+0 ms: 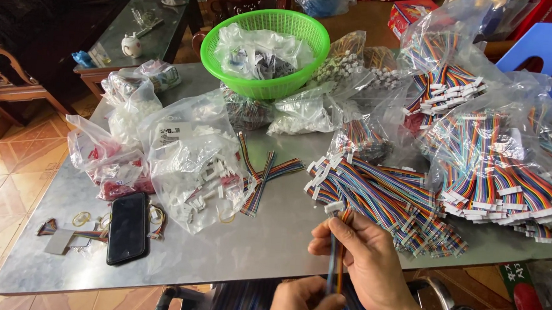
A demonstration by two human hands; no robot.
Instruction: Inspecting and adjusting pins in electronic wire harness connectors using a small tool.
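On the grey metal table [264, 237], going left to right, a black smartphone [128, 227] lies flat beside clear plastic bags of small white connectors [192, 163], a green plastic basket [266, 49] sits behind them, and heaps of rainbow ribbon cables [388, 200] spill from bags at the right. At the near edge the left hand [302, 303], fingers closed, pinches the lower end of one multicoloured ribbon cable with a white plug [335, 248], seemingly to keep it taut. The right hand [365, 256] curls closed around its upper part; both wrists are cut off, and the fingertip grip is hard to see.
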